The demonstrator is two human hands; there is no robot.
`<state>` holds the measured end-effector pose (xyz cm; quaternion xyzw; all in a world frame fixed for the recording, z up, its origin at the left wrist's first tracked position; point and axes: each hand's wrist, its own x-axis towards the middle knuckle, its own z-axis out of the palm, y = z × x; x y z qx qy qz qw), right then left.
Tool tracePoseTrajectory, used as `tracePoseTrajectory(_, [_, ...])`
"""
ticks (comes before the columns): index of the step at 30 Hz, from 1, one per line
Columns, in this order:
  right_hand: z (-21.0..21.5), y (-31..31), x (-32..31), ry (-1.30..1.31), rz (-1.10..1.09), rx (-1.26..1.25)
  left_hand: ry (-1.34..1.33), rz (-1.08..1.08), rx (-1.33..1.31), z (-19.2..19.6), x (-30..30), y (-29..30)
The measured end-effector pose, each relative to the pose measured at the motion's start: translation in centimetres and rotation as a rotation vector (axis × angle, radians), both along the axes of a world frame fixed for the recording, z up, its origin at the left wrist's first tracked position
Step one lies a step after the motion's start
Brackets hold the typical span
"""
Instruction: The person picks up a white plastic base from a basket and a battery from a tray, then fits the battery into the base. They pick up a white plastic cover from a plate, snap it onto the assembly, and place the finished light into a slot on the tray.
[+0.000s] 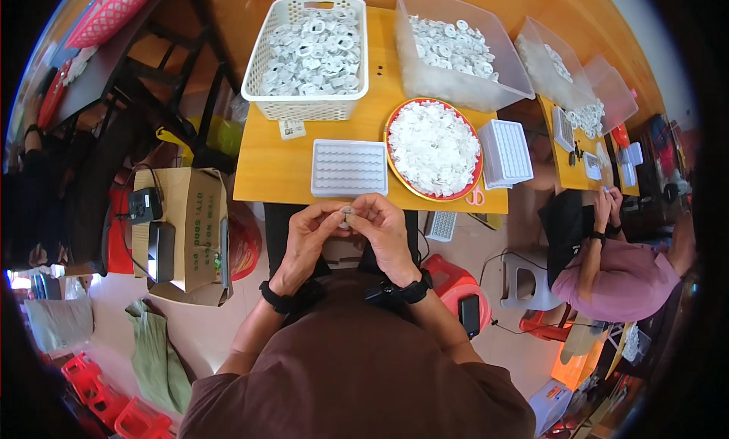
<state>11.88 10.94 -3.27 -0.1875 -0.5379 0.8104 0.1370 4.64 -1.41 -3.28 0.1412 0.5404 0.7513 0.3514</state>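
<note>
While both hands pinch one small white ring part [347, 212] above the lap, left hand [310, 238] and right hand [386, 230] fingertips together on it, I judge a slip would drop it short of the white slotted tray [348, 168].

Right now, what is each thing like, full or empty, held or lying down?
Small round part: pinched between both hands' fingers.
Left hand: closed on the part.
Right hand: closed on the part.
White basket: heaped full.
Red plate: piled with white pieces.
White tray: lying flat.
Clear bin: partly filled.
</note>
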Motion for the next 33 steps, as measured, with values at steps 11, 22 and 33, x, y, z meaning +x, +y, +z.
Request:
tracePoseTrajectory(11, [-0.2,-1.0,-0.2,0.061,-0.09,-0.036,-0.05,0.038,0.008,-0.3,0.3,0.0])
tracePoseTrajectory(22, [-0.1,-0.2,0.1,-0.025,-0.026,-0.033,-0.032,-0.052,-0.008,0.1,-0.1,0.0])
tracePoseTrajectory(33, [-0.3,0.3,-0.4,-0.017,-0.036,0.045,-0.115,-0.106,0.039,0.0,-0.7,0.5])
